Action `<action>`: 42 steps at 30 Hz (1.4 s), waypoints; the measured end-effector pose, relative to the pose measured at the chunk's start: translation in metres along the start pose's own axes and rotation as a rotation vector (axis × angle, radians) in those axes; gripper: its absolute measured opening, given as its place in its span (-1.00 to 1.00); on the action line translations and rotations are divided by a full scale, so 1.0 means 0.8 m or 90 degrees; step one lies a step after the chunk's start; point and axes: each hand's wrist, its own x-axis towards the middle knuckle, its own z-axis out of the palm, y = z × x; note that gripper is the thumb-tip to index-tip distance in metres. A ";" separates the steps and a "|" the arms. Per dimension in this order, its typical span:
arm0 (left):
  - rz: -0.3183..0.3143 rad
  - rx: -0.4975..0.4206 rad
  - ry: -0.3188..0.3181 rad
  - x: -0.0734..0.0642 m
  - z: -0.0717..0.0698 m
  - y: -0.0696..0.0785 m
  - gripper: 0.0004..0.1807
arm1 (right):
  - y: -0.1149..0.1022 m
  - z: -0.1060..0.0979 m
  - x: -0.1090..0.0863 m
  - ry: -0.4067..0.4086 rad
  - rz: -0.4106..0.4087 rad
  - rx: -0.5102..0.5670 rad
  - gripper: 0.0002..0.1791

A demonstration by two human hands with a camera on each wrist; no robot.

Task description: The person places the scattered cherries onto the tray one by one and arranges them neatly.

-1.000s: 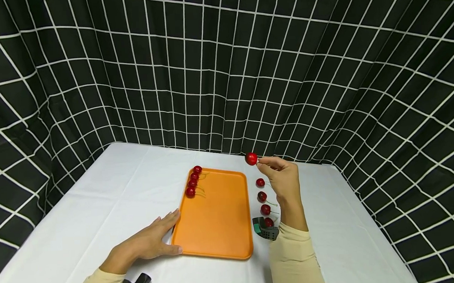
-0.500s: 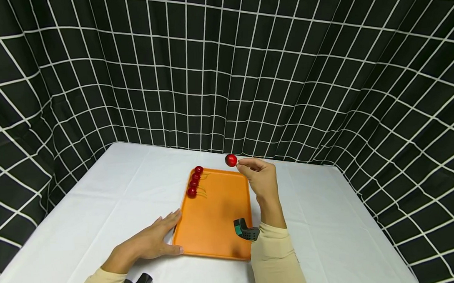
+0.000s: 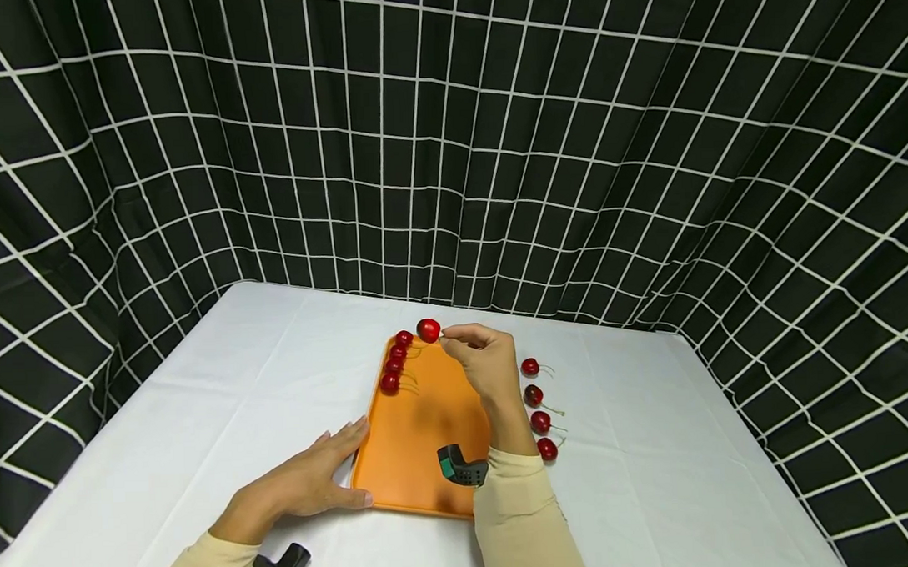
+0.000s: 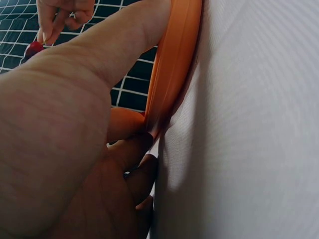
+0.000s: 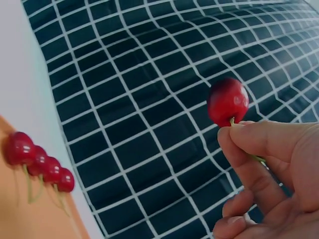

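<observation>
My right hand (image 3: 487,362) pinches a red cherry (image 5: 228,102) by its stem between thumb and forefinger, holding it above the far part of the orange tray (image 3: 411,452). My left hand (image 3: 310,476) lies at the tray's near left side, fingers stretched along the left edge and the thumb on the near rim. Close up in the left wrist view, that thumb (image 4: 134,30) meets the orange rim. Inside the tray a row of several cherries (image 3: 391,382) lines the far left edge, stems pointing right.
To the right of the tray, another column of several cherries (image 3: 541,422) with stems lies on the white tablecloth (image 3: 655,443). A black curtain with a white grid (image 3: 449,150) stands around the table's back and sides.
My right hand has carried the pinched cherry leftward, from over the right-hand column to above the tray near the row. The left hand keeps its place at the tray.
</observation>
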 end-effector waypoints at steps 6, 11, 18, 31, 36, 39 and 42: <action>-0.015 0.003 0.003 0.001 -0.002 0.003 0.16 | 0.018 0.024 -0.003 -0.051 0.041 -0.060 -0.94; 0.006 0.009 -0.003 0.002 -0.001 0.001 0.15 | 0.040 0.046 -0.008 -0.099 0.084 -0.122 -0.95; 0.009 0.005 -0.003 -0.001 -0.001 0.000 0.14 | 0.061 0.061 -0.013 -0.118 0.109 -0.187 -0.93; 0.031 0.015 0.003 0.002 0.000 -0.001 0.14 | 0.091 0.070 -0.018 -0.122 0.142 -0.218 -0.88; 0.040 0.018 0.005 0.002 0.001 -0.002 0.14 | 0.096 0.071 -0.019 -0.129 0.144 -0.247 -0.89; 0.039 0.017 0.006 0.003 0.001 -0.002 0.14 | 0.097 0.072 -0.020 -0.125 0.147 -0.264 -0.89; 0.037 0.017 0.004 0.004 0.001 -0.002 0.14 | 0.099 0.074 -0.021 -0.124 0.144 -0.279 -0.89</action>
